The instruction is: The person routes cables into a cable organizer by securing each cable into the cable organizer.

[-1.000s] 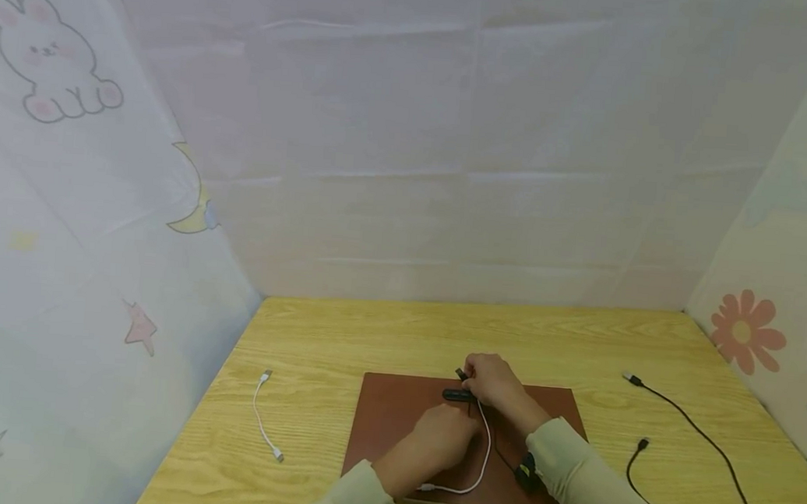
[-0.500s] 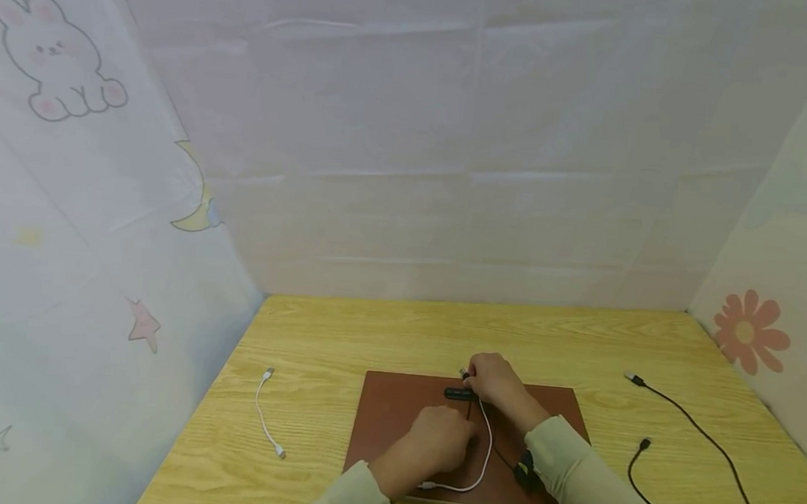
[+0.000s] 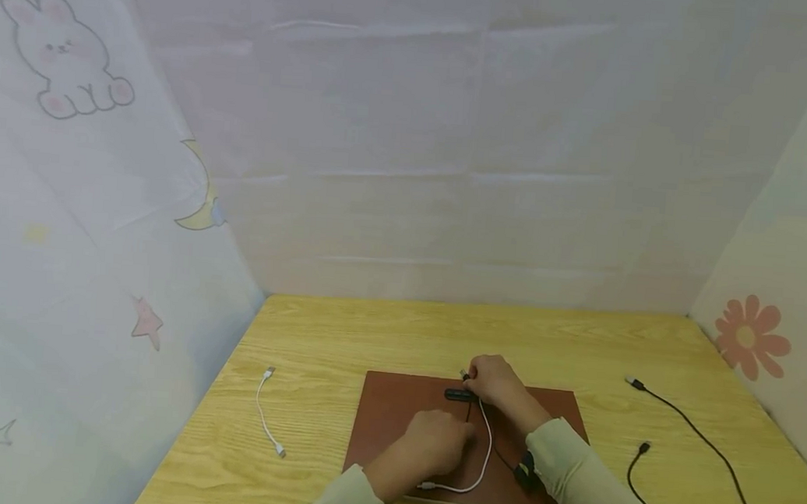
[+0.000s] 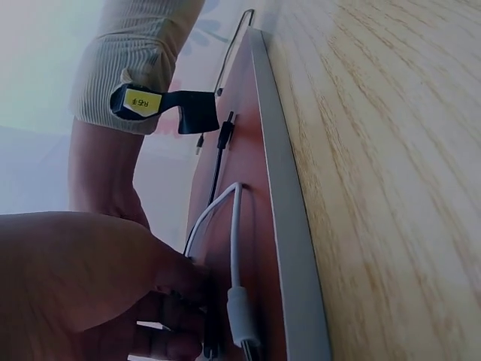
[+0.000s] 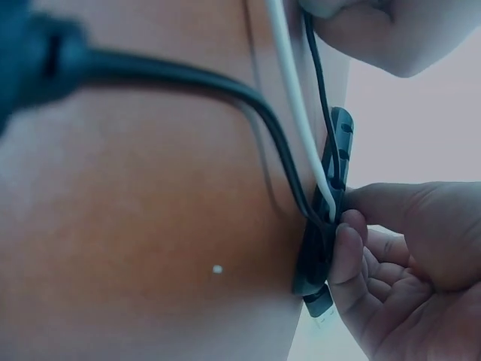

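Observation:
A black slotted cable holder (image 3: pixel 459 395) lies near the far edge of a brown board (image 3: pixel 392 407). A white cable (image 5: pixel 297 98), a thin black cable (image 5: pixel 319 75) and a thicker black cable (image 5: pixel 225 86) run into its slots. My right hand (image 3: pixel 495 379) pinches the holder beside the white cable, thumb and fingers at its far side. A black plug (image 5: pixel 319 303) juts out past the holder there. Over the board's middle, my left hand (image 3: pixel 435 442) grips the thin black cable with curled fingers. The white cable's near plug (image 4: pixel 240 316) lies beside that hand.
A short white cable (image 3: pixel 262 414) lies on the wooden table (image 3: pixel 313 332) to the left. To the right a long black cable (image 3: pixel 726 462) curves in a loop. Patterned cloth walls (image 3: pixel 349 225) close in the back and both sides.
My left hand has shifted slightly left and toward me. The plug tip by my right fingers has turned and now shows its metal. My right hand stays almost in place at the holder.

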A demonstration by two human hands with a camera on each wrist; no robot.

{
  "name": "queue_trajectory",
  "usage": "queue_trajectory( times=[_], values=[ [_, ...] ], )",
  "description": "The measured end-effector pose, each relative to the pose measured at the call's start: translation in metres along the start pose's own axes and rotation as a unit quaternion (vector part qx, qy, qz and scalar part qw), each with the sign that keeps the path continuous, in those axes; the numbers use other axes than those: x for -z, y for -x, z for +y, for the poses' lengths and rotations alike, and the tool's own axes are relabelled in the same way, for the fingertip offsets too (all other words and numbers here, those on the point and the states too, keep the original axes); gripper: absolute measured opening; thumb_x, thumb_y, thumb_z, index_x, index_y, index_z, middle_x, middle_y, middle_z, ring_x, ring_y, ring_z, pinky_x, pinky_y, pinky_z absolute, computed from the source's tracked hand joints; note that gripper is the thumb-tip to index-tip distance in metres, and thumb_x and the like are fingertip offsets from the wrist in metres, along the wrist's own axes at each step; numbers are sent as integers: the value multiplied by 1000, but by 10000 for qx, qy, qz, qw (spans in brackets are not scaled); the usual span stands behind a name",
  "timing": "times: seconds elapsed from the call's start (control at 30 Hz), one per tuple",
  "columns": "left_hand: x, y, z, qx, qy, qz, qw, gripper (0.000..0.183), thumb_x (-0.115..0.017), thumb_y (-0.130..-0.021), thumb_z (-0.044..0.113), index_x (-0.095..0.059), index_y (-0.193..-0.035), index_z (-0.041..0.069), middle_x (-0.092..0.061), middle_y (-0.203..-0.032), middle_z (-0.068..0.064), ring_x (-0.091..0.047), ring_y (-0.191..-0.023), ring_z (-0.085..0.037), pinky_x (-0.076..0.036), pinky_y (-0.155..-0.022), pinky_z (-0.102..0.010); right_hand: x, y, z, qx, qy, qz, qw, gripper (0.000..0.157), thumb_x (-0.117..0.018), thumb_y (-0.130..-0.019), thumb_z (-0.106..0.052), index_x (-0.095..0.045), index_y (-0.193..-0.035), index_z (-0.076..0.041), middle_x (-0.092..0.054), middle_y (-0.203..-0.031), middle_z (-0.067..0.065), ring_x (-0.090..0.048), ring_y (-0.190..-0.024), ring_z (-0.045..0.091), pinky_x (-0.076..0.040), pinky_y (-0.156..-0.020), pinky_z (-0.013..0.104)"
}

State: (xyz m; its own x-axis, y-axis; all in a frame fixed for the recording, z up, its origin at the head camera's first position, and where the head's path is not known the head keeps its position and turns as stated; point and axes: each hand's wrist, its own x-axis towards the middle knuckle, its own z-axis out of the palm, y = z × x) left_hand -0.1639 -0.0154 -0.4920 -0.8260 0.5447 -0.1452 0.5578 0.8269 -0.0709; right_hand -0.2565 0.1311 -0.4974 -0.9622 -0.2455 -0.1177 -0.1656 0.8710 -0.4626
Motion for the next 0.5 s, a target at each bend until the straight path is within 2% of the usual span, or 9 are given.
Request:
queue_trajectory(
  times=[0.17,0.27,0.4,0.5],
  values=[
    [-6,0,-6,-58,402,-43,9992,14,-57,-104,33,-71,-99,33,-67,-83,7,-60,-68,-12,-49,-52,-33,-2,2,3,-54,-93,12,9999,18,-73,-93,-18,-64,-79,-10,-59,-75,3,-52,-65,17,-42,-58,30],
    [-8,2,-13,-130,788,-6,9968,15,-62,-101,36,-70,-90,32,-64,-78,10,-58,-65,-8,-46,-51,-31,-2,2,4,-36,-128,22,9999,15,-73,-94,-20,-68,-84,-9,-62,-78,2,-54,-67,16,-44,-59,30],
    [-5,7,-22,-199,1210,113,9924,21,-64,-100,35,-64,-79,30,-57,-71,11,-51,-61,-5,-42,-50,-28,1,1,5,27,-211,61,9998,14,-73,-94,-21,-71,-87,-9,-65,-81,3,-57,-69,17,-48,-60,33],
    [-1,11,-28,-329,1451,209,9887,19,-63,-101,33,-66,-82,31,-55,-71,12,-48,-61,-4,-41,-52,-26,3,2,6,72,-229,129,9996,12,-72,-94,-19,-72,-90,-8,-67,-85,4,-59,-72,18,-51,-64,35]
  ],
)
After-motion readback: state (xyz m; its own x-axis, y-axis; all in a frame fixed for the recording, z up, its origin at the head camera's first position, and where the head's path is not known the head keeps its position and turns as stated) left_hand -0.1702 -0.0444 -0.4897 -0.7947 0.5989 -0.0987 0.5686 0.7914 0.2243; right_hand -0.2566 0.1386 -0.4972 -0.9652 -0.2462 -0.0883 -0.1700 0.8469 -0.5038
